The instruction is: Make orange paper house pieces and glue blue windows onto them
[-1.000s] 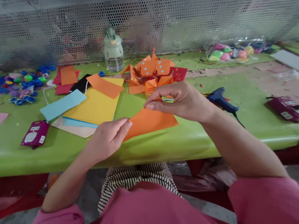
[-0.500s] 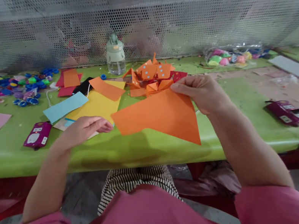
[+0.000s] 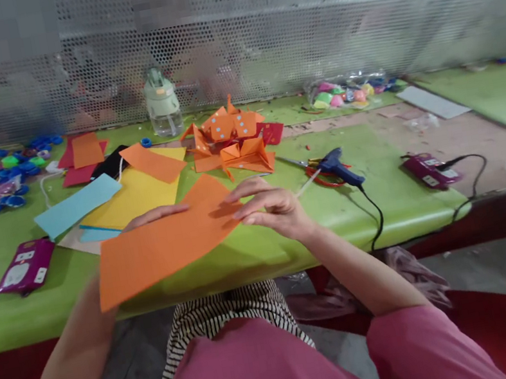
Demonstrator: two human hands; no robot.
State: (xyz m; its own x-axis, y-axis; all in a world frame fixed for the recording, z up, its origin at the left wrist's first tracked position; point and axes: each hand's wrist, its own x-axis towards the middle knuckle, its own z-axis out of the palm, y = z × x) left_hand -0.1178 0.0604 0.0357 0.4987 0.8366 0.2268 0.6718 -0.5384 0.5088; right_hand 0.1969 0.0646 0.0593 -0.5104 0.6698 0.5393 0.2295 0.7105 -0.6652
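A sheet of orange paper [image 3: 160,248] is held tilted above the front edge of the green table. My left hand [image 3: 154,215] is behind it, with straight fingers showing along its top edge; the thumb and palm are hidden by the sheet. At the sheet's right end, my right hand [image 3: 276,208] has thumb and bent fingers on the edge. Beyond the hands are folded orange paper pieces with pale square dots [image 3: 229,127]. Yellow paper [image 3: 141,193], a light blue strip [image 3: 79,204] and a smaller orange piece [image 3: 153,161] lie to the left.
A blue glue gun [image 3: 337,165] with a black cord lies at right, beside red-handled scissors [image 3: 316,175]. Purple boxes [image 3: 25,265] sit at both sides. A bottle [image 3: 163,104] stands at the back, near colourful small parts [image 3: 0,172] and a clear bag of bright pieces [image 3: 348,93].
The orange sheet has moved left and turned, and now covers much of my left hand. My right hand has shifted left and down with it. The view has swung right, showing the glue gun.
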